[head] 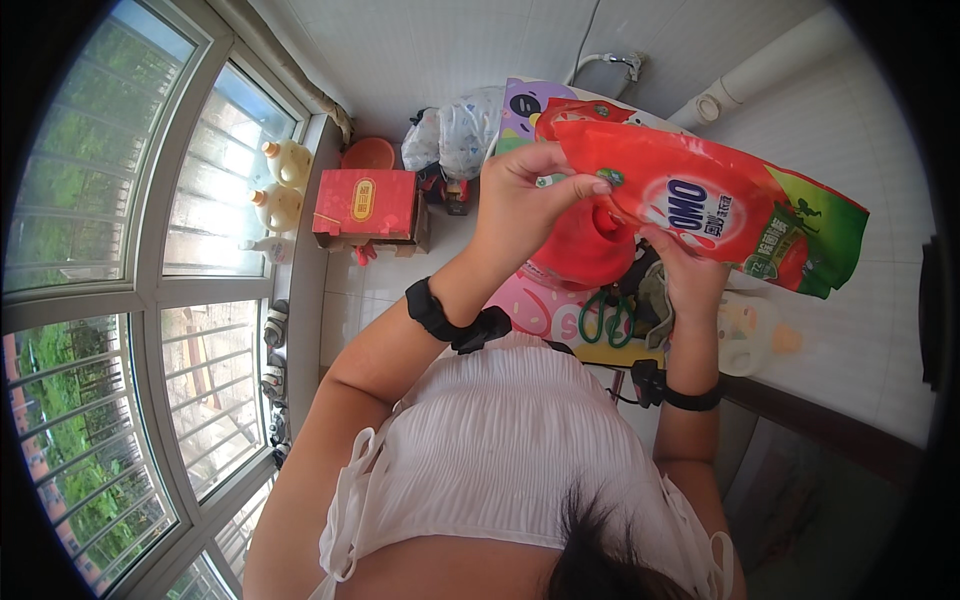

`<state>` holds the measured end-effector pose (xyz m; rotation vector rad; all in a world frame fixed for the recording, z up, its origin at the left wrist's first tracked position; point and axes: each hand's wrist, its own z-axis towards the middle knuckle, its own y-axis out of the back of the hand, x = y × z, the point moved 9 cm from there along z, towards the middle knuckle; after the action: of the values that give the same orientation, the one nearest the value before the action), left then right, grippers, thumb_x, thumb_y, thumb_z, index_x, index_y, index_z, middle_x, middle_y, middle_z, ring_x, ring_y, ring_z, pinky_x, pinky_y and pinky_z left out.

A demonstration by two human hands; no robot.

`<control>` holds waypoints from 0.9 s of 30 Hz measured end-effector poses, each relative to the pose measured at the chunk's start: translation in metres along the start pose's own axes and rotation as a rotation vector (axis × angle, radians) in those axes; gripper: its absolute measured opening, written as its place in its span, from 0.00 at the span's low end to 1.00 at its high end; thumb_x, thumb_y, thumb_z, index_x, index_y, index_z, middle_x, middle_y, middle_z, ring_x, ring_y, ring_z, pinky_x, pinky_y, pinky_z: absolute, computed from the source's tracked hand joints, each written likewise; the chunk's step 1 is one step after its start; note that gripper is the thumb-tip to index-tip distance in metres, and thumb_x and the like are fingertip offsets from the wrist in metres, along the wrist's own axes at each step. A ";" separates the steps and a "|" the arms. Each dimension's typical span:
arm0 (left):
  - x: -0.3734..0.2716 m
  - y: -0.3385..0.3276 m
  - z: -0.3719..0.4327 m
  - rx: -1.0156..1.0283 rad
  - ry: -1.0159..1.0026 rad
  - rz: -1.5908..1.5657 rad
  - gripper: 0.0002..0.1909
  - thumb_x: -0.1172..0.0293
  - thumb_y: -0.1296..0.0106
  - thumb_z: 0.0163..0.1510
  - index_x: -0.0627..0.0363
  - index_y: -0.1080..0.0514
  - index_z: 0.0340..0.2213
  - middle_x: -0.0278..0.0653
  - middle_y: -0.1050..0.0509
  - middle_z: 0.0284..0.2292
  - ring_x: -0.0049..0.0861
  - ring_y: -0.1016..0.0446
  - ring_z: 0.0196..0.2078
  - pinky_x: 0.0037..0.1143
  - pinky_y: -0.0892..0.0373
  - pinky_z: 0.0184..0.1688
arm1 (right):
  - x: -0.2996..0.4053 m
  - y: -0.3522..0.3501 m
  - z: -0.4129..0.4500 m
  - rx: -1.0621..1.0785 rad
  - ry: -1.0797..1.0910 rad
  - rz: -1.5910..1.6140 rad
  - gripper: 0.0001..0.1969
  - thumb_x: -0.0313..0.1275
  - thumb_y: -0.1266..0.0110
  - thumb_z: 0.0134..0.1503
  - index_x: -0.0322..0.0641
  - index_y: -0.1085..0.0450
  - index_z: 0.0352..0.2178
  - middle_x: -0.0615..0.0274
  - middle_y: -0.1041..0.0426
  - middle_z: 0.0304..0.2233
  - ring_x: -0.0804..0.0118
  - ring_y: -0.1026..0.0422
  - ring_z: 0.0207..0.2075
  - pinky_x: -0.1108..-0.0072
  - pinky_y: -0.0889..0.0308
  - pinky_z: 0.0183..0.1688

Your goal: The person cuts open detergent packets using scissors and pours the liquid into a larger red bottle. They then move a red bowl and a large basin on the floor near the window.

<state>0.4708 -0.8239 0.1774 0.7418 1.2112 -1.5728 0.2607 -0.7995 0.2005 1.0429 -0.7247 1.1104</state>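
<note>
A red and green OMO laundry detergent pouch [750, 217] is held sideways in front of me. My left hand [525, 199] pinches its left end between thumb and fingers. From below, my right hand [686, 274] grips the pouch's lower edge. Under the pouch's left end stands a red plastic bottle [577, 251], its mouth partly covered by the pouch and my hands. Whether any liquid flows between them I cannot tell. Behind the pouch, a second red pouch [581, 112] shows in part. Green-handled scissors [607, 319] lie in front of the bottle.
The colourful printed table top [517, 296] carries these things. Dark cloth [651, 296] and a pale jug [746, 334] are to the right. A red box [364, 202] sits on the floor at left, near yellowish jugs [281, 208] on the window sill. A pipe [750, 75] runs along the wall.
</note>
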 end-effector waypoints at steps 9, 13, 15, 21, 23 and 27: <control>-0.004 0.000 -0.001 -0.007 -0.001 -0.003 0.05 0.80 0.41 0.45 0.65 0.23 0.28 0.34 0.22 0.26 0.14 0.25 0.29 0.18 0.30 0.36 | -0.003 -0.004 0.000 -0.023 -0.043 0.076 0.16 0.20 0.35 0.45 0.31 0.30 0.36 0.63 0.24 0.34 0.73 0.26 0.34 0.81 0.31 0.40; -0.006 -0.002 0.000 0.013 -0.022 -0.001 0.05 0.80 0.41 0.45 0.65 0.23 0.27 0.35 0.22 0.27 0.15 0.25 0.30 0.18 0.30 0.37 | -0.005 -0.004 0.002 -0.032 -0.035 0.128 0.17 0.18 0.35 0.44 0.31 0.31 0.37 0.62 0.25 0.36 0.73 0.27 0.36 0.80 0.31 0.42; -0.007 -0.005 0.000 0.047 -0.033 0.031 0.06 0.81 0.40 0.45 0.65 0.24 0.30 0.35 0.22 0.28 0.16 0.25 0.31 0.18 0.30 0.38 | -0.014 -0.005 0.001 -0.043 -0.058 0.150 0.17 0.18 0.35 0.44 0.31 0.31 0.37 0.62 0.25 0.36 0.73 0.26 0.37 0.80 0.31 0.43; -0.009 -0.010 0.006 0.100 -0.084 0.148 0.07 0.82 0.40 0.46 0.65 0.24 0.30 0.36 0.22 0.29 0.16 0.26 0.32 0.18 0.31 0.39 | -0.039 -0.003 -0.004 -0.124 -0.123 0.331 0.15 0.18 0.36 0.45 0.32 0.29 0.36 0.64 0.26 0.36 0.74 0.28 0.36 0.81 0.33 0.43; -0.009 -0.012 0.007 0.101 -0.089 0.172 0.06 0.82 0.40 0.46 0.65 0.24 0.30 0.35 0.22 0.29 0.16 0.26 0.32 0.17 0.31 0.38 | -0.041 -0.006 -0.004 -0.114 -0.125 0.347 0.13 0.19 0.36 0.45 0.32 0.28 0.35 0.65 0.26 0.35 0.75 0.29 0.35 0.81 0.34 0.43; -0.019 -0.019 0.011 0.115 -0.169 0.230 0.06 0.81 0.39 0.45 0.64 0.24 0.29 0.33 0.22 0.27 0.14 0.26 0.31 0.17 0.31 0.38 | -0.064 -0.009 -0.009 -0.098 -0.231 0.395 0.23 0.11 0.45 0.48 0.32 0.39 0.47 0.57 0.31 0.43 0.66 0.29 0.43 0.74 0.32 0.48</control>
<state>0.4602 -0.8279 0.2039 0.7765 0.8857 -1.4894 0.2492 -0.8150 0.1381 0.9768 -1.1962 1.2852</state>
